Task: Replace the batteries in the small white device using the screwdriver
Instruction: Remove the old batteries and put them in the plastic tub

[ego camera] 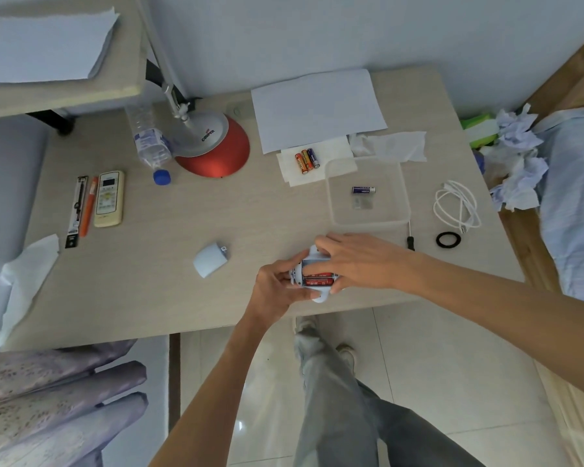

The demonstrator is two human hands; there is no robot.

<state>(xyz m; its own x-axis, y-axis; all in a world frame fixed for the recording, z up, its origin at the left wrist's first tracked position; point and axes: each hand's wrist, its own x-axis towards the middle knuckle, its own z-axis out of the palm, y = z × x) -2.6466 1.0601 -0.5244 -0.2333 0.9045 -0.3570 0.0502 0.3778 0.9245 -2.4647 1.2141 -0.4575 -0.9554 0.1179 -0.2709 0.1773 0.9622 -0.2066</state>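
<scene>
The small white device (pixel 312 264) lies near the table's front edge with its battery bay open and red batteries (pixel 319 279) showing inside. My left hand (pixel 277 288) grips its left end. My right hand (pixel 354 261) covers its right side, fingertips at the batteries. The device's white cover (pixel 209 264) lies apart to the left. Three spare batteries (pixel 305 160) rest on a tissue behind. One purple battery (pixel 363 190) lies in a clear plastic tray (pixel 402 210). The screwdriver (pixel 410 239) lies on the table right of my right hand.
A red-based desk lamp (pixel 213 146), a fallen water bottle (pixel 150 143), a remote control (pixel 108 198), pens, paper sheets (pixel 314 106), a white cable (pixel 457 207) and a black ring (pixel 448 239) lie on the table (pixel 182 214). Crumpled tissues pile up at the far right.
</scene>
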